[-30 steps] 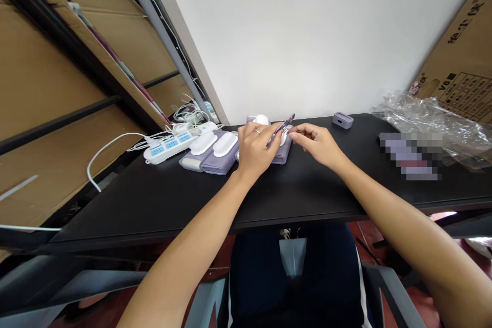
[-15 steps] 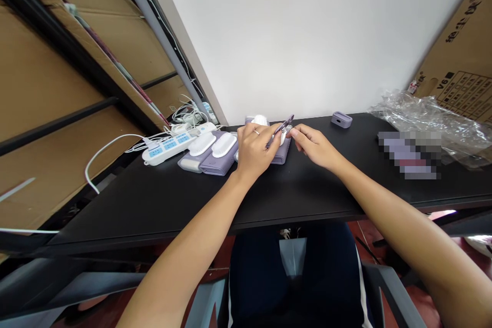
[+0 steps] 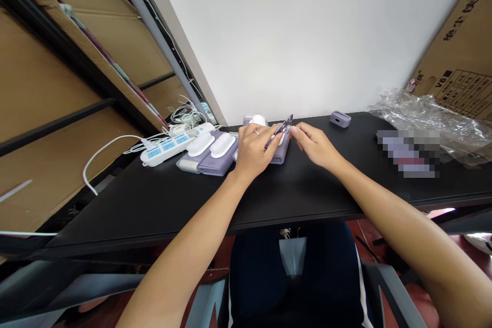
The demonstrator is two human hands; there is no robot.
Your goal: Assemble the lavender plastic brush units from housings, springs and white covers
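Observation:
My left hand (image 3: 253,149) is closed round a thin purple and silver tool (image 3: 280,129), tilted up to the right, above a purple case (image 3: 282,151) on the black desk (image 3: 192,195). My right hand (image 3: 313,142) is beside it with its fingers pinched at the tool's tip. Left of my hands lie two purple cases with white oval devices (image 3: 212,146) on top. What the right fingers grip is too small to make out.
A white power strip (image 3: 169,146) with tangled cables lies at the desk's left rear. A small purple dock (image 3: 340,119) stands near the wall. Crumpled clear plastic (image 3: 430,118) and a cardboard box (image 3: 457,56) fill the right. Cardboard on shelving lines the left side.
My right hand has moved slightly left, closing onto the tool's tip. The left hand holds nearly still.

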